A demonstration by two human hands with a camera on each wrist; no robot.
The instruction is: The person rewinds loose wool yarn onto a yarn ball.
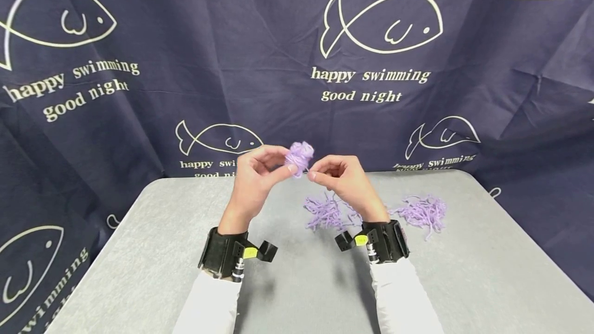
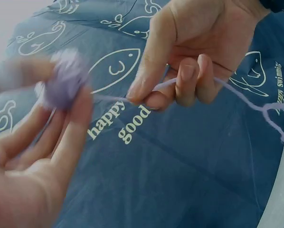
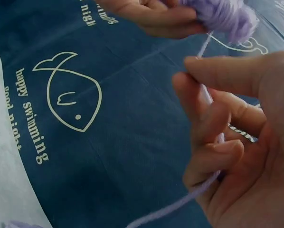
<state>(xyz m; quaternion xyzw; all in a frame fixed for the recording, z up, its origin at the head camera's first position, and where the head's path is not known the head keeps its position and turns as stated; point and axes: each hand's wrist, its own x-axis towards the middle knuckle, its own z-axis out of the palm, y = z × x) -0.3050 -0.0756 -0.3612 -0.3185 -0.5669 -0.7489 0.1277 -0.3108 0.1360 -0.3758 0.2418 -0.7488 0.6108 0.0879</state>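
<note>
Head view: a small purple yarn ball (image 1: 299, 155) sits raised above the grey surface (image 1: 139, 262), held in the left hand's (image 1: 257, 174) fingertip grip, while the right hand (image 1: 341, 177) pinches its trailing strand (image 2: 237, 90). Winding appears under way; another wrap likely calls for steady tension. Loose yarn (image 1: 419, 211) lies behind.

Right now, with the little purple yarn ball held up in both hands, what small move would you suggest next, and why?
Probably carry the strand once more round the yarn ball. The left hand grips the ball, the right hand pinches the strand taut just beside it, and loose yarn trails down to the table.
</note>
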